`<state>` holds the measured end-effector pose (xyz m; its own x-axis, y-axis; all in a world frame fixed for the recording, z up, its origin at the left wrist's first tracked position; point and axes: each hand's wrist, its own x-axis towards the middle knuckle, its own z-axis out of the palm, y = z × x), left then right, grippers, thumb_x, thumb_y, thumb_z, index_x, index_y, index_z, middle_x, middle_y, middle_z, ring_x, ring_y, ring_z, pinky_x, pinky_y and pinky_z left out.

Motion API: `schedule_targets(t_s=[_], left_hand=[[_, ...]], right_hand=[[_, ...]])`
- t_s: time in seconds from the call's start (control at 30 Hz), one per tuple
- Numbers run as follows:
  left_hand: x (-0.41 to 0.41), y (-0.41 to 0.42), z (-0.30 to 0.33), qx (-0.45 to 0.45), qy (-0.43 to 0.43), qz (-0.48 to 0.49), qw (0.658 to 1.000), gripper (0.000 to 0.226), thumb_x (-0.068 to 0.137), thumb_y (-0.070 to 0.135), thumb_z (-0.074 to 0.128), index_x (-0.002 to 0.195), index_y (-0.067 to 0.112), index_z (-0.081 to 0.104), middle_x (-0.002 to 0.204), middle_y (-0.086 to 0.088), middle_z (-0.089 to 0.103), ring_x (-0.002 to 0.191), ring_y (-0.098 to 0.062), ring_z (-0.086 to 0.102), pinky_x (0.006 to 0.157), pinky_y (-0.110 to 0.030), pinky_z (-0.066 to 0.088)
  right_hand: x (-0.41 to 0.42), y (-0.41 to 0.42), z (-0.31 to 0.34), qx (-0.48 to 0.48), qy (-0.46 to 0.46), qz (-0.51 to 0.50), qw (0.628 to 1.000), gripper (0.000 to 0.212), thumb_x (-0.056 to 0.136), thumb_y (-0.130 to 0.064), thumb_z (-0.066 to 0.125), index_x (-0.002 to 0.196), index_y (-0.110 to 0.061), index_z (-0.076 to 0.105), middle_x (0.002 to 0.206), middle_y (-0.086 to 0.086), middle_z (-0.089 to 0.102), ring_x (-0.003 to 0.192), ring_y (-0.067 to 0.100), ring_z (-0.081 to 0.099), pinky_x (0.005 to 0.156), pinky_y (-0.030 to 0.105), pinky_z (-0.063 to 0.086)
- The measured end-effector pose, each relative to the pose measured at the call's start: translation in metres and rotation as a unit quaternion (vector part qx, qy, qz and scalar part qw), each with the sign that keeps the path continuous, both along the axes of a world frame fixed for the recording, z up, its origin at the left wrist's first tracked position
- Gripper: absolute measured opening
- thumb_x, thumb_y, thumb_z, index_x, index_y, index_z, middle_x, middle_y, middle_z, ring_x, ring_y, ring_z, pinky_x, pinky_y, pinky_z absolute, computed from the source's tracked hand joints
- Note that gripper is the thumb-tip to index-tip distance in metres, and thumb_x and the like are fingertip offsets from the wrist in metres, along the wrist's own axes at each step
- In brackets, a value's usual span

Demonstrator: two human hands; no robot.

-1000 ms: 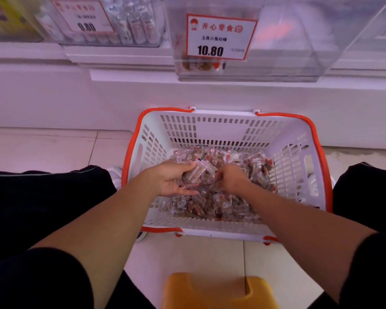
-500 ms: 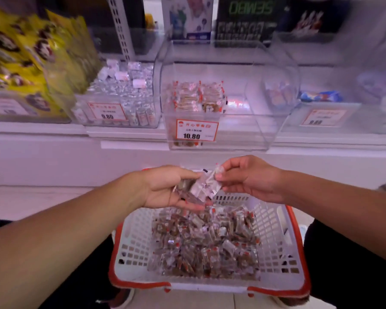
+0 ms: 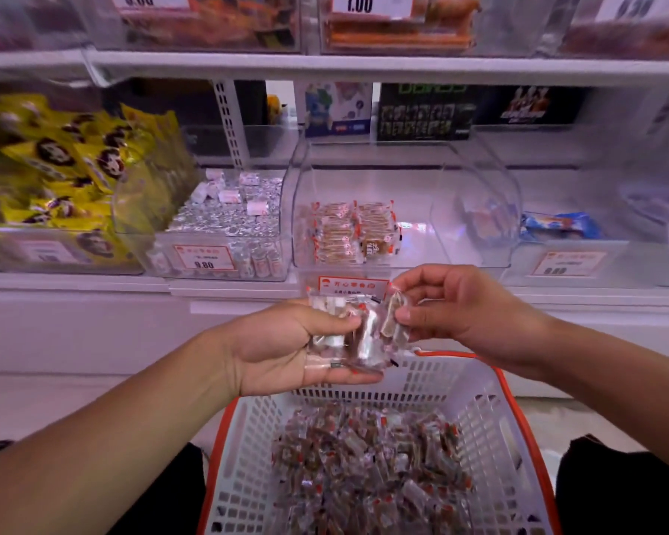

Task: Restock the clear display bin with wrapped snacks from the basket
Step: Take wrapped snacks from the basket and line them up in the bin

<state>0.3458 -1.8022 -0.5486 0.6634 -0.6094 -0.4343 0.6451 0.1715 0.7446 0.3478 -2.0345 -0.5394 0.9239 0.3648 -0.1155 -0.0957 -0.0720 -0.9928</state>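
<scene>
Left hand (image 3: 275, 349) palm up above the far rim of the basket (image 3: 491, 422), fingers and thumb curled round a small bunch of wrapped snacks (image 3: 348, 341) lying across the palm. Right hand (image 3: 456, 307) just beside, thumb and forefinger pinching one wrapped piece (image 3: 393, 314) at the right edge of that bunch, touching it. Below, many more snacks (image 3: 367, 469) heaped inside the white basket with orange rim. Behind the hands, on the shelf, the clear display bin (image 3: 364, 179), holding two short stacks of wrapped snacks (image 3: 354, 233) at its front left. Red-framed price label (image 3: 352, 287) under the bin, partly hidden by the held bunch.
</scene>
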Motion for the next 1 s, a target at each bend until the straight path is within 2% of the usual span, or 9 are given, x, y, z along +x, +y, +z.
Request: schedule_targets(t_s=[0.13, 0.27, 0.37, 0.5, 0.57, 0.7, 0.8, 0.9, 1.0], left_hand=[[0.001, -0.006, 0.000, 0.016, -0.024, -0.023, 0.999, 0.036, 0.085, 0.005, 0.065, 0.121, 0.000, 0.067, 0.128, -0.025, 0.063, 0.120, -0.040, 0.061, 0.098, -0.054, 0.052], [0.000, -0.009, -0.003, 0.039, -0.041, -0.029, 0.998, 0.045, 0.082, 0.005, 0.069, 0.127, -0.001, 0.063, 0.126, -0.026, 0.064, 0.115, -0.040, 0.064, 0.091, -0.049, 0.056], [-0.005, -0.010, -0.005, 0.070, -0.048, -0.025, 0.996, 0.028, 0.083, 0.014, 0.070, 0.110, 0.008, 0.075, 0.116, -0.018, 0.072, 0.095, -0.026, 0.074, 0.074, -0.035, 0.061], [-0.005, -0.008, -0.002, 0.063, -0.026, -0.035, 0.997, 0.037, 0.088, 0.030, 0.061, 0.112, 0.003, 0.073, 0.113, -0.021, 0.071, 0.090, -0.030, 0.073, 0.081, -0.047, 0.061], [-0.003, -0.005, 0.004, 0.040, -0.011, -0.068, 0.997, 0.038, 0.093, 0.033, 0.057, 0.113, 0.004, 0.072, 0.115, -0.023, 0.070, 0.096, -0.034, 0.072, 0.087, -0.054, 0.058], [-0.004, 0.000, 0.008, -0.005, -0.004, -0.151, 0.989, 0.043, 0.100, 0.034, 0.052, 0.134, 0.009, 0.061, 0.138, -0.021, 0.058, 0.123, -0.039, 0.059, 0.095, -0.064, 0.048], [-0.004, -0.001, 0.010, -0.039, 0.034, -0.148, 0.988, 0.049, 0.092, 0.035, 0.059, 0.132, 0.007, 0.062, 0.137, -0.025, 0.057, 0.125, -0.041, 0.057, 0.090, -0.056, 0.055], [-0.002, 0.000, 0.011, -0.024, 0.004, -0.160, 0.987, 0.054, 0.091, 0.047, 0.059, 0.129, 0.010, 0.065, 0.132, -0.024, 0.062, 0.121, -0.037, 0.062, 0.089, -0.047, 0.058], [-0.003, -0.001, 0.012, -0.007, -0.012, -0.170, 0.985, 0.050, 0.085, 0.053, 0.068, 0.121, 0.018, 0.071, 0.125, -0.019, 0.067, 0.114, -0.034, 0.066, 0.084, -0.041, 0.059]], right_hand=[[-0.002, 0.004, 0.003, -0.086, -0.052, 0.033, 0.994, 0.044, 0.072, -0.007, 0.079, 0.114, -0.017, 0.068, 0.094, 0.021, 0.072, 0.073, 0.024, 0.070, 0.070, 0.028, 0.059], [-0.005, 0.006, 0.003, -0.154, -0.074, 0.074, 0.982, 0.048, 0.077, -0.006, 0.079, 0.120, -0.022, 0.066, 0.105, 0.001, 0.072, 0.071, 0.020, 0.068, 0.070, 0.029, 0.059], [-0.007, 0.000, 0.007, -0.128, -0.035, 0.121, 0.984, 0.043, 0.079, -0.003, 0.077, 0.119, -0.015, 0.066, 0.104, 0.011, 0.071, 0.074, 0.020, 0.067, 0.069, 0.027, 0.057], [-0.009, -0.004, 0.013, -0.106, -0.020, 0.155, 0.982, 0.027, 0.084, -0.007, 0.073, 0.111, -0.005, 0.068, 0.098, 0.015, 0.071, 0.080, 0.024, 0.062, 0.068, 0.026, 0.054], [-0.008, -0.005, 0.014, -0.099, -0.021, 0.156, 0.983, 0.029, 0.087, -0.007, 0.071, 0.115, 0.000, 0.065, 0.093, 0.012, 0.068, 0.077, 0.020, 0.057, 0.067, 0.024, 0.051], [-0.005, -0.002, 0.010, -0.070, 0.001, 0.147, 0.987, 0.031, 0.089, -0.002, 0.066, 0.118, 0.007, 0.061, 0.089, 0.009, 0.066, 0.074, 0.012, 0.059, 0.066, 0.020, 0.051], [-0.003, -0.002, 0.009, -0.030, 0.043, 0.143, 0.988, 0.029, 0.085, -0.004, 0.067, 0.113, 0.003, 0.064, 0.086, 0.005, 0.067, 0.074, 0.011, 0.060, 0.067, 0.021, 0.050], [0.000, -0.005, 0.012, -0.007, 0.065, 0.150, 0.986, 0.030, 0.083, -0.006, 0.068, 0.112, 0.001, 0.065, 0.092, 0.011, 0.064, 0.080, 0.014, 0.058, 0.070, 0.021, 0.049], [-0.001, -0.002, 0.007, 0.004, 0.055, 0.149, 0.987, 0.030, 0.083, -0.004, 0.067, 0.113, 0.001, 0.064, 0.089, 0.005, 0.068, 0.077, 0.011, 0.062, 0.067, 0.018, 0.052]])
